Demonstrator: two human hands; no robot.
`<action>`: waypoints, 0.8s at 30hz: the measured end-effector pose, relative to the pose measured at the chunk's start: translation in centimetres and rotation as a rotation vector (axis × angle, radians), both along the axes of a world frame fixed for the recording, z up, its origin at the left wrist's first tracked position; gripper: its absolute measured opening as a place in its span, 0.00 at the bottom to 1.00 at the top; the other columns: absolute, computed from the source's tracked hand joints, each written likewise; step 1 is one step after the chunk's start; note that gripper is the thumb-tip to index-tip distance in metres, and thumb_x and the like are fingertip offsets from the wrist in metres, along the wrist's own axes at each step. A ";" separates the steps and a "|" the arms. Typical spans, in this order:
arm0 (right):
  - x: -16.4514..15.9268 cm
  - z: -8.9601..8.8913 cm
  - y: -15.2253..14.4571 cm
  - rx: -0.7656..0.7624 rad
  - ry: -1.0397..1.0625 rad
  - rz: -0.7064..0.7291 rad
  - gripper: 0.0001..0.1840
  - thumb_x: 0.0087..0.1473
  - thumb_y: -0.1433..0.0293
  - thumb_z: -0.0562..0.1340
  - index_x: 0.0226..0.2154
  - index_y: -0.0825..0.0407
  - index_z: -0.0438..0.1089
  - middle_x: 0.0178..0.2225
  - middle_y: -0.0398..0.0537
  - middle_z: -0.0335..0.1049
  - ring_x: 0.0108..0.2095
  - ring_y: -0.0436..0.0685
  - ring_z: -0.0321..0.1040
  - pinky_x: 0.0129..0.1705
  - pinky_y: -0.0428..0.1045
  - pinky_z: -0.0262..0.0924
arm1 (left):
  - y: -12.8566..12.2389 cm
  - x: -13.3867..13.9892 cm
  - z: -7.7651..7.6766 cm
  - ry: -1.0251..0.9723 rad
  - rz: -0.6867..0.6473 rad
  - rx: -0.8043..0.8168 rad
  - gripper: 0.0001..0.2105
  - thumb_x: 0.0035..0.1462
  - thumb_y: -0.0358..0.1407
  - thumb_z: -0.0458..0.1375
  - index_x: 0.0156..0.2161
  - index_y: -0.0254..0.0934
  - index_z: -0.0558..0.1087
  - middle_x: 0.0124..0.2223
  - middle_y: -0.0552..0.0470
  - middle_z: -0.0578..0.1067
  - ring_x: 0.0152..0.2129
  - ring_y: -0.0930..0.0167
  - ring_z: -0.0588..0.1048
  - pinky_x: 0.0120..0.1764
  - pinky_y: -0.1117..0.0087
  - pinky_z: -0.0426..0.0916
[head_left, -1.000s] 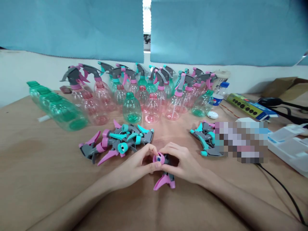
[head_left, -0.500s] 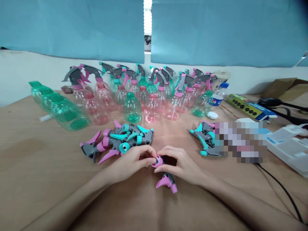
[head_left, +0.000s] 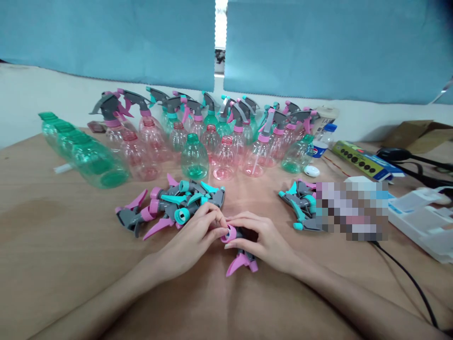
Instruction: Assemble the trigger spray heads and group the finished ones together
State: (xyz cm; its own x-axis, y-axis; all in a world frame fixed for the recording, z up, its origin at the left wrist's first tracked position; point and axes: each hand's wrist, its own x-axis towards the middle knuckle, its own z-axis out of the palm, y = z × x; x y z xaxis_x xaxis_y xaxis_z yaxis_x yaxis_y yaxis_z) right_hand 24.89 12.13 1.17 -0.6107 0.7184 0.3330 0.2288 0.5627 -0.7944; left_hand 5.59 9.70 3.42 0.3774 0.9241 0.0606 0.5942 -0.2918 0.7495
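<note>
My right hand [head_left: 264,238] is closed around a grey and pink trigger spray head [head_left: 242,260], thumb and fingers about its pink collar [head_left: 228,233]. The collar's open end faces left, and the trigger and nozzle hang toward me. With thumb and forefinger pinched together, my left hand [head_left: 205,231] reaches into the mouth of that collar. Whatever lies between those fingertips is too small and hidden to name. Just behind my left hand is a pile of loose spray heads [head_left: 182,200], pink, turquoise and grey. Another group of spray heads [head_left: 300,205] lies right of my right hand.
Clear pink bottles [head_left: 224,163] and green bottles [head_left: 195,160] stand across the back, several topped with spray heads. At left, green bottles [head_left: 97,163] form a row. A white case [head_left: 311,171], a green-yellow box [head_left: 359,160] and a plastic organizer [head_left: 421,226] sit at right.
The spray head has turned slightly in my right hand, its trigger and nozzle shifting up and left. My left fingertips stay at the collar. The camera view has tilted a little.
</note>
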 end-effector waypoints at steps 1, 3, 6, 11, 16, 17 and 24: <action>0.0 0.0 0.1 -0.011 0.017 -0.006 0.12 0.52 0.63 0.65 0.40 0.49 0.73 0.43 0.46 0.73 0.44 0.55 0.69 0.47 0.50 0.63 | 0.0 0.0 0.1 0.003 0.007 0.012 0.08 0.63 0.33 0.47 0.33 0.38 0.65 0.41 0.53 0.66 0.39 0.71 0.68 0.44 0.67 0.64; 0.2 -0.1 0.4 -0.040 0.040 -0.041 0.13 0.52 0.63 0.65 0.40 0.49 0.72 0.42 0.46 0.73 0.44 0.56 0.69 0.48 0.51 0.63 | 0.0 0.0 0.4 -0.003 0.032 0.051 0.08 0.64 0.32 0.46 0.33 0.39 0.65 0.41 0.53 0.65 0.39 0.71 0.67 0.44 0.67 0.64; 0.7 -0.7 1.2 -0.135 0.074 -0.139 0.12 0.52 0.64 0.65 0.40 0.49 0.71 0.41 0.46 0.73 0.43 0.57 0.70 0.47 0.53 0.64 | 0.0 -0.2 1.0 -0.052 0.107 0.147 0.08 0.64 0.33 0.47 0.34 0.38 0.65 0.40 0.53 0.67 0.39 0.70 0.68 0.43 0.67 0.65; 0.8 -1.3 1.7 -0.376 0.253 -0.125 0.12 0.51 0.65 0.65 0.39 0.50 0.69 0.39 0.46 0.73 0.41 0.54 0.71 0.44 0.50 0.66 | -0.3 0.0 0.8 -0.224 0.254 0.209 0.05 0.63 0.35 0.49 0.37 0.38 0.65 0.36 0.54 0.73 0.30 0.72 0.73 0.34 0.70 0.69; 0.1 -0.7 0.5 -0.484 0.319 0.002 0.14 0.46 0.69 0.69 0.37 0.50 0.68 0.37 0.43 0.73 0.40 0.52 0.71 0.43 0.48 0.66 | -1.0 0.7 0.3 -0.189 0.214 0.336 0.06 0.61 0.33 0.54 0.44 0.40 0.69 0.35 0.55 0.77 0.31 0.73 0.76 0.31 0.74 0.71; 0.1 -0.7 0.4 -0.495 0.320 0.017 0.14 0.46 0.70 0.69 0.37 0.50 0.68 0.36 0.42 0.74 0.39 0.52 0.72 0.43 0.48 0.66 | -1.1 0.7 0.3 -0.142 0.184 0.393 0.06 0.61 0.33 0.54 0.42 0.40 0.71 0.35 0.55 0.77 0.30 0.73 0.76 0.30 0.75 0.71; -0.2 -0.8 0.0 -0.564 0.364 0.083 0.17 0.43 0.72 0.71 0.37 0.50 0.68 0.35 0.42 0.73 0.40 0.53 0.71 0.45 0.50 0.65 | -1.1 0.6 0.0 -0.071 -0.011 0.644 0.09 0.62 0.28 0.52 0.42 0.39 0.74 0.42 0.51 0.78 0.40 0.71 0.75 0.42 0.69 0.72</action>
